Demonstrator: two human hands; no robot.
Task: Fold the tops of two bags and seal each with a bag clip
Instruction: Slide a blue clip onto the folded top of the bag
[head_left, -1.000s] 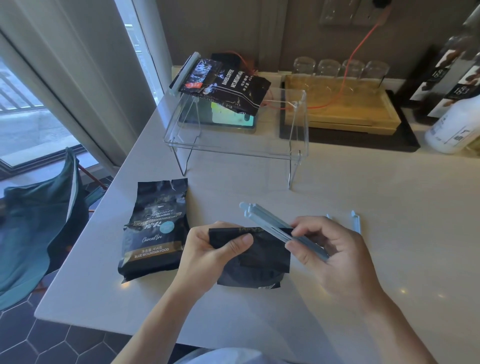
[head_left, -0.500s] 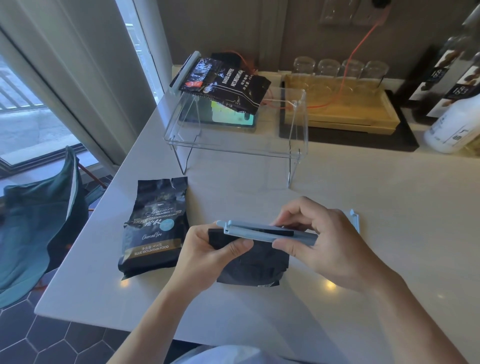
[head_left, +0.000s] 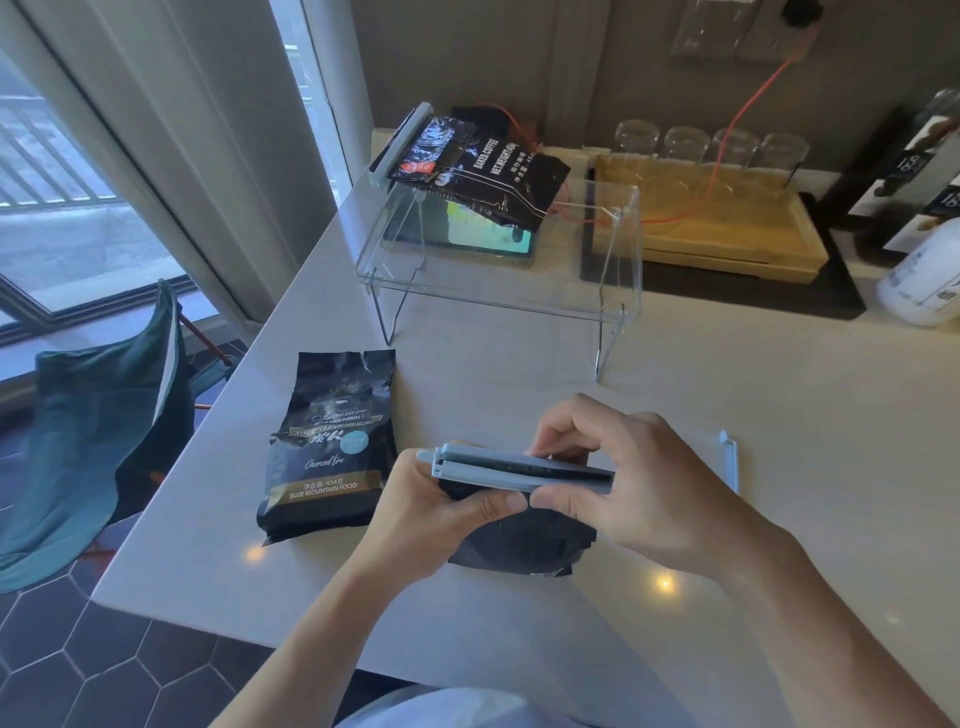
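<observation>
A small black bag (head_left: 524, 543) lies on the white counter (head_left: 727, 415) in front of me, its top folded over. A pale blue bag clip (head_left: 511, 470) sits across that fold. My left hand (head_left: 441, 512) grips the bag's folded left end, thumb on the front. My right hand (head_left: 628, 480) pinches the clip's right part from above and below. A second black coffee bag (head_left: 330, 447), labelled Blue Mountain Food, lies flat to the left with its top unfolded. Another pale blue clip (head_left: 730, 460) rests on the counter to the right.
A clear acrylic stand (head_left: 498, 291) stands behind, with clipped black bags (head_left: 478, 169) on top and a tablet (head_left: 483, 239) under it. A wooden tray (head_left: 727, 223) with upturned glasses sits at the back right, beside a white bottle (head_left: 924, 280). A green chair (head_left: 98, 441) stands left of the counter edge.
My right hand brought the clip from a slanted position down level onto the folded bag top. The clip's two arms have come together over the fold. My left hand stayed on the bag.
</observation>
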